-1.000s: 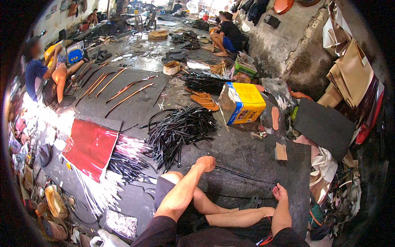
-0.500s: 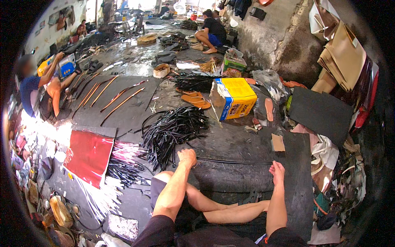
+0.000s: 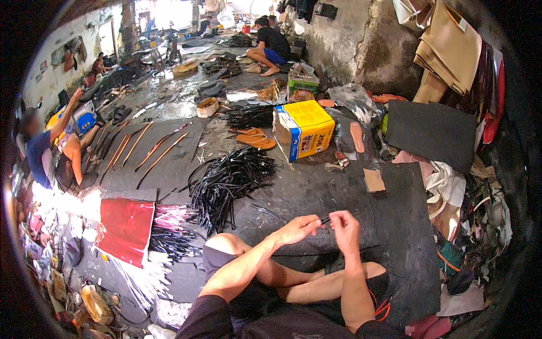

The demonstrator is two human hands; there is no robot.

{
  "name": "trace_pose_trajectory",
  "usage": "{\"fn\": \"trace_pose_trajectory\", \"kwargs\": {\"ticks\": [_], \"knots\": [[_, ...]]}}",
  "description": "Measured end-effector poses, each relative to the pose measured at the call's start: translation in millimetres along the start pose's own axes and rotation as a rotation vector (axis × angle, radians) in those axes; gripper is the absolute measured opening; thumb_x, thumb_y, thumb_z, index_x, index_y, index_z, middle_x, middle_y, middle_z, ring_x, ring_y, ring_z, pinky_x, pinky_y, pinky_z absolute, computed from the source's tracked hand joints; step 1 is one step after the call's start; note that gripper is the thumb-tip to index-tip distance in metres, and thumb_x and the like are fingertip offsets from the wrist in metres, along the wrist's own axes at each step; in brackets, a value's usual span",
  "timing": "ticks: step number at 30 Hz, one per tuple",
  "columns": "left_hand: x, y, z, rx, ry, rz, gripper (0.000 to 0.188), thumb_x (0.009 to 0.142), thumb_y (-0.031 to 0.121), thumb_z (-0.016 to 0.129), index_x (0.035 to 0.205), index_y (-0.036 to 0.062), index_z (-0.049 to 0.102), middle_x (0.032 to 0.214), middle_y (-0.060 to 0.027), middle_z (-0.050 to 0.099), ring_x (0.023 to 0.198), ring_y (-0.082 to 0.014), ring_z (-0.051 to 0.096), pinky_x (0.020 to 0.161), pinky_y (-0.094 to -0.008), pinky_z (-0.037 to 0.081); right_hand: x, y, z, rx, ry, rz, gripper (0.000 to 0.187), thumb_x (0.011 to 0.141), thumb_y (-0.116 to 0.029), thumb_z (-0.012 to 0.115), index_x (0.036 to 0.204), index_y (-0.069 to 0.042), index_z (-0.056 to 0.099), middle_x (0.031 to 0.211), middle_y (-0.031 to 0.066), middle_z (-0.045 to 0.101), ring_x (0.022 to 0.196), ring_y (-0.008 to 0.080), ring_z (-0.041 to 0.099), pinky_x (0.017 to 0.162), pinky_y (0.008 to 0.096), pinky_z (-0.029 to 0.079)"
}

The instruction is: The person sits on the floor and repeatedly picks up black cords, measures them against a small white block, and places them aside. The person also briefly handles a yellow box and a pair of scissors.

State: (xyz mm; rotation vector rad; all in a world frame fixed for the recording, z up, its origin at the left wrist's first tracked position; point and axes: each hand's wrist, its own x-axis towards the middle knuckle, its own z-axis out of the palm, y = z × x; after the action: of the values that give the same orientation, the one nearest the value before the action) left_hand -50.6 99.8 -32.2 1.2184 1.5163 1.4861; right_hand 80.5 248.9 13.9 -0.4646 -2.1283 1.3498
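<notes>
Nearest to me, below the hands, are the crossed bare legs (image 3: 316, 285) of the person wearing my camera, with a red cord (image 3: 383, 308) beside the right forearm. Just above the shins I have both hands close together: the left hand (image 3: 299, 229) pinches a thin black strip (image 3: 324, 220), and the right hand (image 3: 345, 230), a little blurred, has its fingers closed at the strip too. Only a short piece shows between the fingertips; I cannot tell where the rest runs. Under all this lies a dark mat (image 3: 406, 254) on the floor.

To my left, white strips (image 3: 130, 277) fan out from under a glossy red sheet (image 3: 127, 231). Further on, left of the hands, sits a tangled heap of black strips (image 3: 228, 183); on the right lies a small beige piece (image 3: 374, 180). Past them I see a yellow and blue box (image 3: 305, 130), with orange sandals (image 3: 255, 138) on its left and a pink insole (image 3: 357, 137) on its right. Farther off, a person in a black shirt (image 3: 273, 44) sits low near the wall (image 3: 344, 51).
</notes>
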Motion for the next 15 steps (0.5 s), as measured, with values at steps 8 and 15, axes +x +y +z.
{"fn": "trace_pose_trajectory", "kwargs": {"ticks": [8,15], "knots": [[-16.1,0.8,-61.4,0.084,0.035,-0.109,0.018,0.102,0.022,0.056,0.105,0.0081,0.067,0.082,0.0030,0.061,0.075,-0.0078,0.052,0.068,-0.0254,0.044,47.4,17.9,-87.8,0.277,0.260,0.210,0.022,0.098,-0.024,0.064,0.102,-0.003,0.067,0.081,0.0015,0.061,0.070,0.0090,0.059,0.062,0.0255,0.054],[-14.5,-11.5,-114.5,0.177,-0.007,-0.294,0.014,0.099,0.016,0.059,0.101,0.0030,0.065,0.087,0.0005,0.066,0.079,-0.0102,0.060,0.072,-0.0279,0.052,87.1,63.3,-146.7,0.254,0.083,0.210,0.023,0.098,-0.023,0.064,0.106,-0.002,0.067,0.082,0.0029,0.064,0.071,0.0116,0.063,0.066,0.0284,0.055]]}}
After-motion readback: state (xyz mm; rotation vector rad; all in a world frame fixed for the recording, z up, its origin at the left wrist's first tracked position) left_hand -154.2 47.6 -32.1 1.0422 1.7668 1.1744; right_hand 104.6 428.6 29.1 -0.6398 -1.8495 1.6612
